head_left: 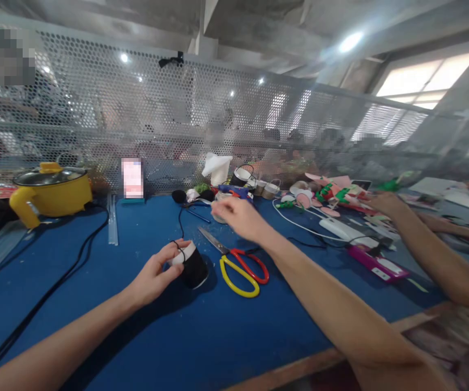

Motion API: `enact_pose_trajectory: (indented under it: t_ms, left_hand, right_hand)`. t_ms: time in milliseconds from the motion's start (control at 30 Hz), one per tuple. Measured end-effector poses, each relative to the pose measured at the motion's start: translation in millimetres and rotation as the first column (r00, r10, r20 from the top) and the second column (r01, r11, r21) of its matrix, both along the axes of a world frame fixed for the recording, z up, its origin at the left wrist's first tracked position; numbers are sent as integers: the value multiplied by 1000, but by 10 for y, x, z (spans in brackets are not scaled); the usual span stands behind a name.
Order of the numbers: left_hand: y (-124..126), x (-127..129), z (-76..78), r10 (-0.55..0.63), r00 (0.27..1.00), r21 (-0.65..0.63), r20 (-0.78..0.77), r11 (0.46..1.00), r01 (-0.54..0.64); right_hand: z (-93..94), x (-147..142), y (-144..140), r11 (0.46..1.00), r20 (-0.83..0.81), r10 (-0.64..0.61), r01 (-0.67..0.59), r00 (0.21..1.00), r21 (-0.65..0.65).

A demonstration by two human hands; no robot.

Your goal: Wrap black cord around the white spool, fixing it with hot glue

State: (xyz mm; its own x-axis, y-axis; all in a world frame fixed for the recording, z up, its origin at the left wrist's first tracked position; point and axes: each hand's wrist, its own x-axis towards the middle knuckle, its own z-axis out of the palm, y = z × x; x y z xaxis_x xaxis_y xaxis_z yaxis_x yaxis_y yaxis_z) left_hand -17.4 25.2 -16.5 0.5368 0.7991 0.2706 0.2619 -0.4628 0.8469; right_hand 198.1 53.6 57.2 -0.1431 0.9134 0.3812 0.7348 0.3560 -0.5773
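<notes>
My left hand (156,274) grips a black spool of cord (193,266) lying on its side on the blue table (144,331); a black strand runs up from it toward the back. My right hand (240,217) reaches forward, blurred, fingers spread, above a small round object (219,213) near a blue glue gun (236,191). It holds nothing that I can see. Scissors (238,263) with one yellow and one red handle lie between my two arms.
A yellow pot (49,193) with a lid stands far left, its black cable (55,282) crossing the table. A perforated metal screen (177,119) closes the back. Another person's arm (433,250) lies at right, beside craft scraps, a white cable and a magenta box (375,263).
</notes>
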Motion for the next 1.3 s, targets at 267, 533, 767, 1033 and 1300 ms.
enact_pose_trajectory:
  t_ms: [267,533,767,1033,1300]
  left_hand:
    - [-30,36,49,-3,999,71,-37,997,5]
    - [-28,37,27,44,998,61,-48,997,-41]
    - [-2,21,10,5,1000,-13,13,1000,-5]
    - [1,30,11,3,1000,-27,23,1000,-2]
    - [-1,40,3,47,999,-46,23,998,-46]
  right_hand:
    - [-220,-553,-56,937,142,337,-317,931,-146]
    - [-288,-601,-48,907,-33,363,-362,931,-214]
    - [-291,-412,-167,875,-544,203,-400,814,-272]
    - [-333,-448,-75,935,-147,251,-279,957,-221]
    - [-269,-521,-42,814,-52,437,-419,898,-401]
